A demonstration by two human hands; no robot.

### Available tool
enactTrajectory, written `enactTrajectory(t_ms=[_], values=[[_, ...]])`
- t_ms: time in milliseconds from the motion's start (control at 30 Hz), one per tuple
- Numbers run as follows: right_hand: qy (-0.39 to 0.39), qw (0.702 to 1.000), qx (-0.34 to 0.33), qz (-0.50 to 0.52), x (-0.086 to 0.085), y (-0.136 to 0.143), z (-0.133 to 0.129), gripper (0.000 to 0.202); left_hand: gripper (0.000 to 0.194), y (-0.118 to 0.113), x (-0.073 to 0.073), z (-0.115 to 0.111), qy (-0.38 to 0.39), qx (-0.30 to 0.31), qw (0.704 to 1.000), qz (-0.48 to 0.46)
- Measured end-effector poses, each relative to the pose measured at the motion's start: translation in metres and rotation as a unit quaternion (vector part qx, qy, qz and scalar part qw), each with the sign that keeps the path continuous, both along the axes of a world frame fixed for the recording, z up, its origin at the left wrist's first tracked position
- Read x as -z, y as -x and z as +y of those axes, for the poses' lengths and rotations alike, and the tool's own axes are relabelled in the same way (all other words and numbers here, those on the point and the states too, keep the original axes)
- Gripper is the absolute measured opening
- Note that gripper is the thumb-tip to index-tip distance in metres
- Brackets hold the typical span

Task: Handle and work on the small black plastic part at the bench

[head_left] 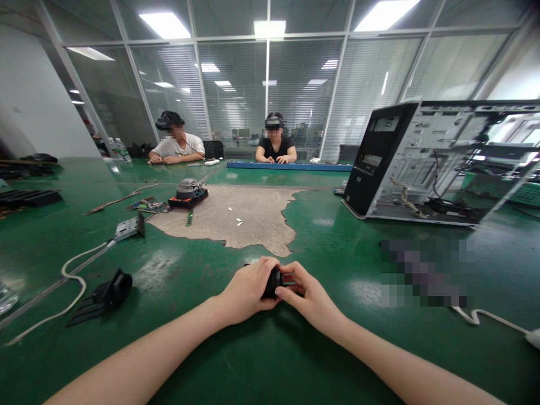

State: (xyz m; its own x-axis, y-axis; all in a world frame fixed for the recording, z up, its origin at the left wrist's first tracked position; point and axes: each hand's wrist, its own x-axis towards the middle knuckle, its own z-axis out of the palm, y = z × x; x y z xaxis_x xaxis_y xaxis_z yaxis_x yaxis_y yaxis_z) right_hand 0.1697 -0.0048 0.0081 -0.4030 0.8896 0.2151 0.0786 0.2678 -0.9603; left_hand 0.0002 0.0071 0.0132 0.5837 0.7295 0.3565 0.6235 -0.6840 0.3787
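Observation:
In the middle of the head view, my left hand point(248, 287) is wrapped round a small black object point(272, 284) just above or on the green table point(202, 354). From the other side, my right hand point(310, 289) pinches its right end with thumb and fingers. The hands cover most of this object, so its exact kind is hidden. A dark corner sticks out past the left hand's knuckles. Just beyond the hands lies a worn brown patch point(253, 216) with several white scraps on it.
An opened computer case point(396, 169) stands at the right, near a blurred-out dark strip with a white cable point(476, 315). Leftward are a black plastic part point(109, 292), a metal bracket point(130, 226), a circuit board point(151, 206) and a cooling fan point(188, 193). Two people sit across the table.

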Motion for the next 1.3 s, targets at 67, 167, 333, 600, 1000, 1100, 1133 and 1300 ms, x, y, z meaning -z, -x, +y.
enactTrajectory(t_ms=[67,167,333,600,1000,1100,1133,1300], values=[[-0.006,1.000,0.002,0.003,-0.0001,0.0005,-0.0003,0.018,0.054,-0.0001,-0.0001,0.0003,-0.005,0.006,1.000,-0.001],[-0.005,1.000,0.007,0.004,0.0015,0.0015,0.0009,0.012,0.054,-0.0002,-0.0003,0.0009,-0.012,0.012,1.000,-0.003],[0.002,1.000,0.018,-0.001,0.0041,0.0032,0.0036,0.015,0.052,0.0002,-0.0010,0.0008,-0.001,0.008,1.000,-0.006],[-0.006,1.000,0.006,-0.016,0.0012,0.0028,0.0014,0.017,0.053,0.0000,-0.0002,0.0003,0.000,0.002,1.000,-0.011],[0.004,1.000,0.020,-0.003,0.0032,0.0033,0.0033,0.017,0.055,-0.0002,0.0011,0.0004,-0.005,0.004,1.000,-0.016],[0.005,1.000,0.021,-0.011,0.0020,0.0028,0.0033,0.019,0.055,-0.0001,0.0013,0.0009,-0.003,0.004,1.000,-0.012],[0.003,1.000,0.017,-0.012,0.0014,0.0027,0.0027,0.019,0.054,-0.0001,0.0012,0.0009,-0.003,0.006,1.000,-0.010],[-0.028,1.000,0.005,-0.012,-0.0010,0.0021,-0.0007,0.018,0.054,0.0000,0.0008,0.0006,-0.002,0.008,1.000,-0.008]])
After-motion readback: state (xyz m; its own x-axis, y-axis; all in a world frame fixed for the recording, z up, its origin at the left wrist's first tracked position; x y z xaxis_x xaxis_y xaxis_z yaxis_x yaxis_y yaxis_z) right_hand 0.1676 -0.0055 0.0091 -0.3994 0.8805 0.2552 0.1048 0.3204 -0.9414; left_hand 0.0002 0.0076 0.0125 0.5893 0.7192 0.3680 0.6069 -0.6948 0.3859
